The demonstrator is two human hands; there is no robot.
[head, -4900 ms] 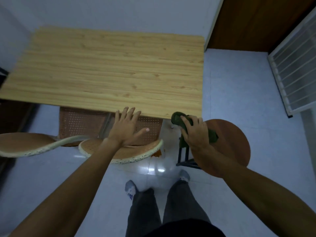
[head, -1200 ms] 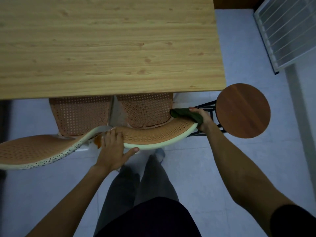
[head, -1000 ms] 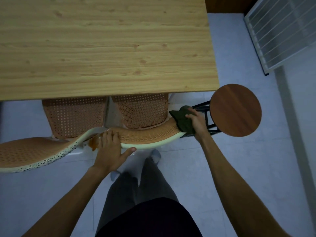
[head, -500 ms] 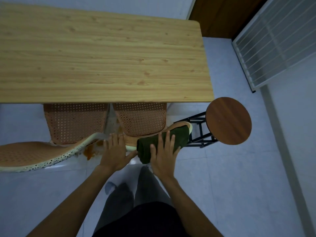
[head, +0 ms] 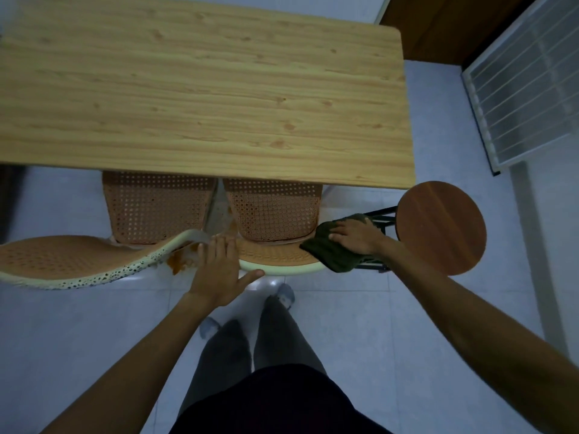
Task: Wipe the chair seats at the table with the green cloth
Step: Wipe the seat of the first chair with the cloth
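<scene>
Two orange cane chairs are tucked under the wooden table (head: 200, 98). The right chair's seat (head: 272, 211) shows just past the table edge, and its curved cream-rimmed backrest (head: 275, 261) runs below it. My right hand (head: 354, 236) presses the dark green cloth (head: 329, 252) flat on the right end of that backrest. My left hand (head: 219, 270) rests on the backrest's left end, thumb over the rim. The left chair's seat (head: 156, 208) and backrest (head: 72, 261) lie further left.
A round brown stool (head: 441, 227) on a black frame stands right of the chairs, close to my right hand. A white grille (head: 526, 86) leans at the far right, a dark wooden door behind it. My legs and feet stand on pale tiles below.
My right hand has slid the green cloth from the middle of the backrest to its right end. My left hand has stayed on the left end.
</scene>
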